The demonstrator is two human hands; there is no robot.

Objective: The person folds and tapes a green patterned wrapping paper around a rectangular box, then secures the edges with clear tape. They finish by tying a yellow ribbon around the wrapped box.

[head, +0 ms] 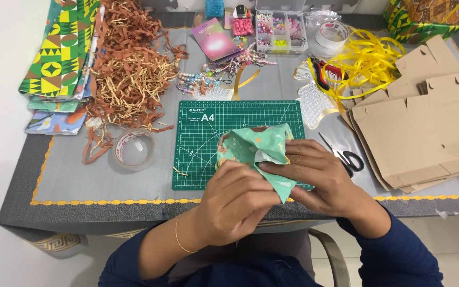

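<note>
Mint patterned wrapping paper bunched around small object, held just above green cutting mat. Left hand curled, pinching near fold; right hand fingers pressed flat on flap. Best practice — keep flap taut, crease sharply, tape roll near left, scissors just beside right hand.

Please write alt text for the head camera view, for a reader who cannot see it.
Two bare hands, left hand and right hand, fold mint-green patterned wrapping paper around an object over a green gridded cutting mat. Black-handled scissors lie right, a clear tape roll left.
</note>
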